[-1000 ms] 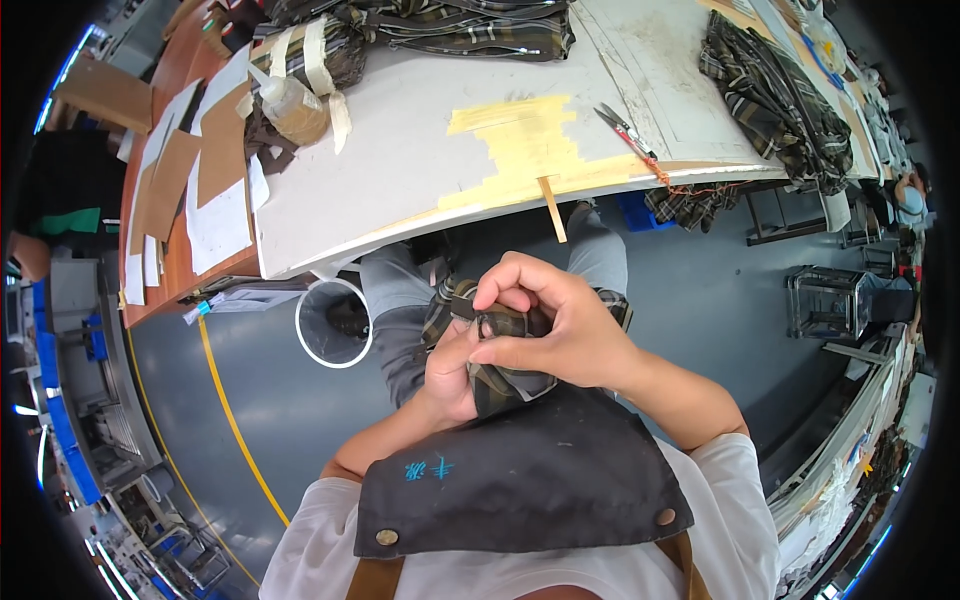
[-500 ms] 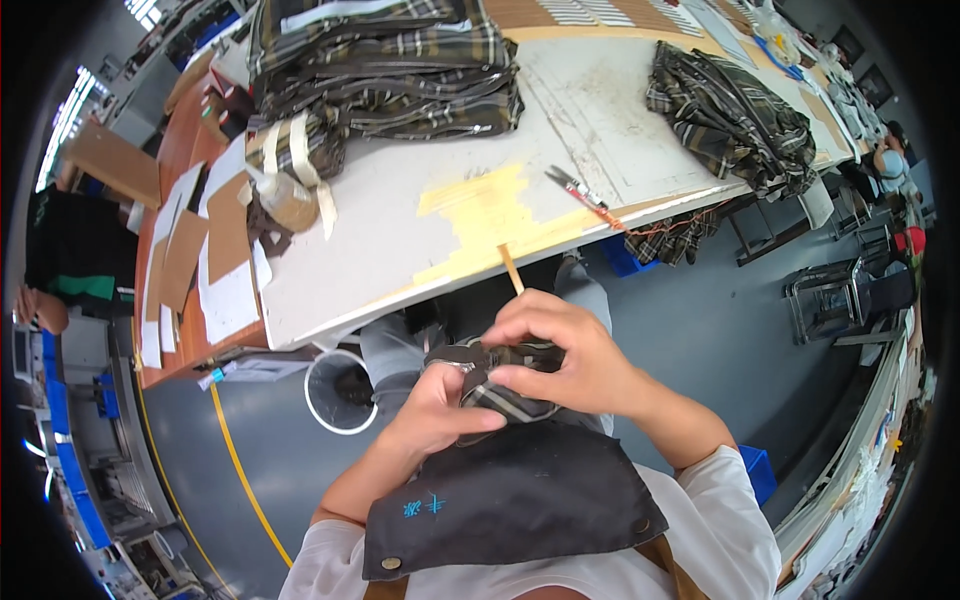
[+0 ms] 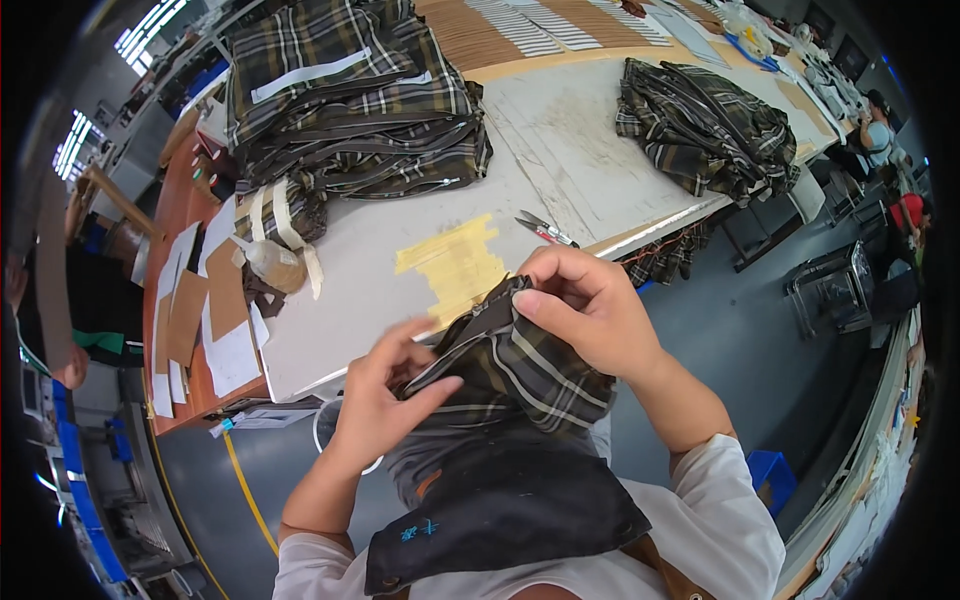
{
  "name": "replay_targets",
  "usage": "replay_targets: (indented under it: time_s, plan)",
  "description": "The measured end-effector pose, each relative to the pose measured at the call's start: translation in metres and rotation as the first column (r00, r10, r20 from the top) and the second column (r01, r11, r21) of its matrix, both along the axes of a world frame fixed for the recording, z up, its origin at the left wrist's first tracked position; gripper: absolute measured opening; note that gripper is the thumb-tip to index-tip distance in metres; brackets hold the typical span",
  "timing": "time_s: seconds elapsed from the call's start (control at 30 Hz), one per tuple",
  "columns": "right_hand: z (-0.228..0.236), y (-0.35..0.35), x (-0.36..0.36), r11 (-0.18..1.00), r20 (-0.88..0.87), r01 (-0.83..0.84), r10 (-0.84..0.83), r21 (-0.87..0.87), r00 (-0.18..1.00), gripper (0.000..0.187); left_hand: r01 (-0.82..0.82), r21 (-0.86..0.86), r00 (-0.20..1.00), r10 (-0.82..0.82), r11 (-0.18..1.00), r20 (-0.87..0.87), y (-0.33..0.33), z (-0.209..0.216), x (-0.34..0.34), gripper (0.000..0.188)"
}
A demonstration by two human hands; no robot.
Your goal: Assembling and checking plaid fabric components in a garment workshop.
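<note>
A plaid garment piece point(image 3: 550, 375) in dark brown, olive and white hangs in front of the table edge, above my lap. Along its upper edge runs a dark zipper strip point(image 3: 480, 325). My right hand point(image 3: 590, 315) pinches the top corner of the piece between thumb and fingers. Beside the lower left end of the strip, my left hand point(image 3: 375, 395) has thumb and fingers apart around the cloth edge; its fingertips are blurred. Beyond the right hand, small snips point(image 3: 545, 230) lie on the tabletop, partly on its yellow tape patch's right side.
A tall stack of plaid garments point(image 3: 360, 110) stands at the back left, another plaid heap point(image 3: 705, 130) at the right. A glue bottle point(image 3: 275, 265) and cardboard pieces point(image 3: 187, 315) lie left. Another person's hand point(image 3: 70, 368) is at far left. A blue bin point(image 3: 770, 480) sits right.
Both hands have risen from my lap toward the table edge. The bunched plaid piece is now spread out, and my left hand has moved away from the right. The view has shifted.
</note>
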State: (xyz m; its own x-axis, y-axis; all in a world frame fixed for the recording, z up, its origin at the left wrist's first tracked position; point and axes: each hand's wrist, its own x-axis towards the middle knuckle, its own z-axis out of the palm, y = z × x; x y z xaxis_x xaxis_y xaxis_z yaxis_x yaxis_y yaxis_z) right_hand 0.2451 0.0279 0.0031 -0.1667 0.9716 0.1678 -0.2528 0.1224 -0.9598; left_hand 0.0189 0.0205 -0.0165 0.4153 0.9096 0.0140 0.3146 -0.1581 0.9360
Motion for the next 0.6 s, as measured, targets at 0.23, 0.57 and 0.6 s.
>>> replay_targets:
  time_s: [0.23, 0.57, 0.6]
  plan:
    - [0.001, 0.001, 0.001, 0.990, 0.117, -0.120, 0.128, -0.074, 0.985, 0.006, 0.193, -0.435, 0.818, 0.101, 0.879, 0.566, 0.012, 0.021, 0.034, 0.073]
    - [-0.020, -0.001, 0.000, 0.947, 0.238, -0.321, 0.305, 0.027, 0.922, 0.004, 0.384, -0.501, 0.535, 0.255, 0.776, 0.805, -0.003, 0.003, 0.031, 0.070]
    - [-0.019, -0.003, -0.003, 0.945, 0.236, -0.326, 0.312, 0.024, 0.920, 0.004, 0.351, -0.505, 0.545, 0.267, 0.788, 0.795, -0.005, 0.001, 0.030, 0.068]
